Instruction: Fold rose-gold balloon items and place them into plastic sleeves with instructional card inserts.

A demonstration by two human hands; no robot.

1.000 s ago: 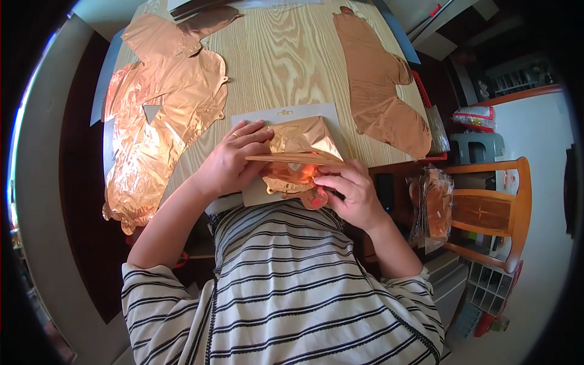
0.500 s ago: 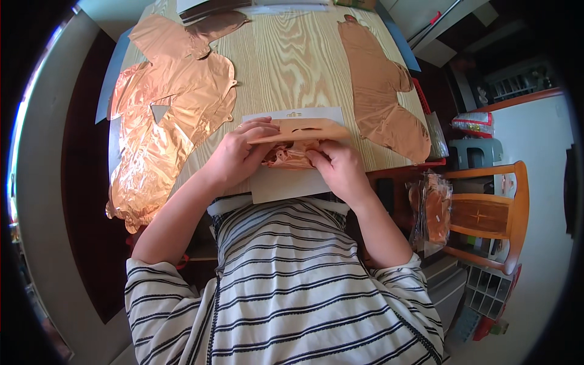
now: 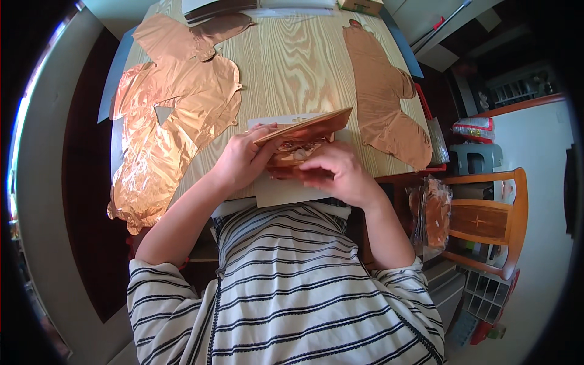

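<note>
A copper-coloured foil balloon (image 3: 311,129), folded into a flat packet, stands tilted open at the table's near edge, with crumpled shiny foil inside. My left hand (image 3: 244,159) grips its left side, fingers over the upper flap. My right hand (image 3: 340,173) is at the lower right of the packet, fingers loosely stretched across the inner foil; their tips are blurred. Beneath the packet lies a white card (image 3: 286,193) with a hanging hole at its far edge. It juts over the table edge toward my body.
A large unfolded copper foil balloon (image 3: 201,103) covers the table's left side. Another flattened foil balloon (image 3: 383,91) lies at the right. Dark-edged stacked sheets (image 3: 219,7) and a box (image 3: 360,6) stand at the back. Bagged foil pieces (image 3: 435,213) hang by a wooden chair (image 3: 517,213).
The packet's upper flap has tilted up at the right and opened wider. My right hand has loosened its pinch on the inner foil and moved slightly down. My left hand keeps its hold.
</note>
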